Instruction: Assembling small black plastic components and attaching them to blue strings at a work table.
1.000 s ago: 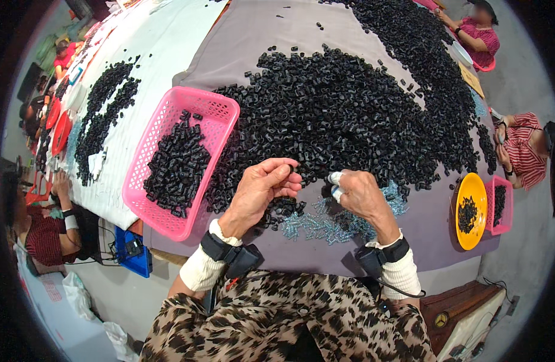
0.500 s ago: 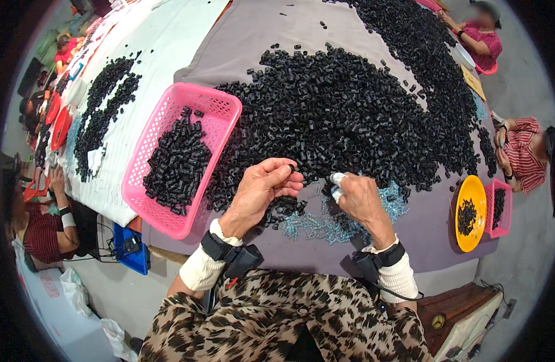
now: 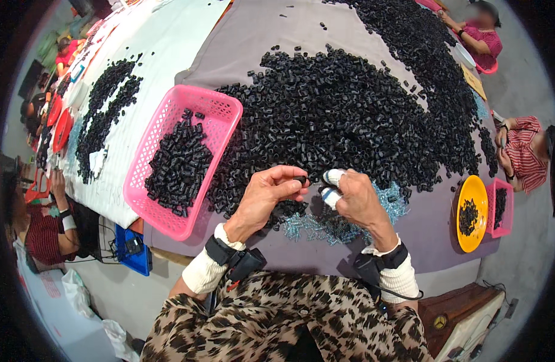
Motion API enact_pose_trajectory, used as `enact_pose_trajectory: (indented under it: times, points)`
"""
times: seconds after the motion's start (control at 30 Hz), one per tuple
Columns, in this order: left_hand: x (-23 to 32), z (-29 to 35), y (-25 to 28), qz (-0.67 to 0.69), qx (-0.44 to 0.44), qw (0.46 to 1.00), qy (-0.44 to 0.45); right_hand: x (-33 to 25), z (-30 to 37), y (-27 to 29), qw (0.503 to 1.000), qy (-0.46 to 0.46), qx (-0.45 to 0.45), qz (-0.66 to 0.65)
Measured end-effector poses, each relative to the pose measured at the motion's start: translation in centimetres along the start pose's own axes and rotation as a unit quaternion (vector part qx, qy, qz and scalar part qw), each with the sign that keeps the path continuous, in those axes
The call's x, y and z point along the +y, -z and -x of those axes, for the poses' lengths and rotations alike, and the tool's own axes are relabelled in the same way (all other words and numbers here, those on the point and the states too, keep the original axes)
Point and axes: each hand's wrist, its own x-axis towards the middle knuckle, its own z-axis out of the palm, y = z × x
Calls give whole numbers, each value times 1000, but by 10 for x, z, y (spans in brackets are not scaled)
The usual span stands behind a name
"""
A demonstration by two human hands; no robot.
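Pinching black piece [image 3: 300,179]: left fingers [image 3: 287,189] | right fingers [image 3: 331,197] curled, contents unclear | both closer together than before

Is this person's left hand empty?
No, the left hand pinches a small black piece, in front of a heap of black tubular pieces.

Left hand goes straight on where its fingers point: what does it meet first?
Most likely the white-wrapped fingers of the right hand, just across from the black piece pinched in the left hand. Depth is unclear; it might brush the heap of black pieces first.
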Motion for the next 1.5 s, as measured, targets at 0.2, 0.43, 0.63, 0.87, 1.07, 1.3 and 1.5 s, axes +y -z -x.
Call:
enact_pose_trajectory:
  times: [0.2, 0.43, 0.63, 0.87, 1.07, 1.3, 1.5]
  points:
    - [-2, 2, -16, -101, -16, 994, -45, -11, -6, 8, 998, 63, 27, 19]
    - [-1, 3, -23, -181, 3, 979, -91, -15, -5, 14, 995, 71, -4, 65]
    - [-1, 2, -20, -174, -3, 982, -80, -10, -7, 9, 998, 53, 29, -29]
    - [3, -1, -23, -148, 15, 984, -95, -15, -13, 15, 993, 63, 49, -82]
    - [10, -4, -27, -145, 1, 982, -119, -13, -20, 20, 988, 36, 53, -140]
    - [23, -2, -31, -166, -33, 979, -116, -2, -22, 18, 929, -131, -3, -347]
    - [34, -2, -7, -6, 21, 990, -141, 11, 0, 7, 970, -93, -26, -222]
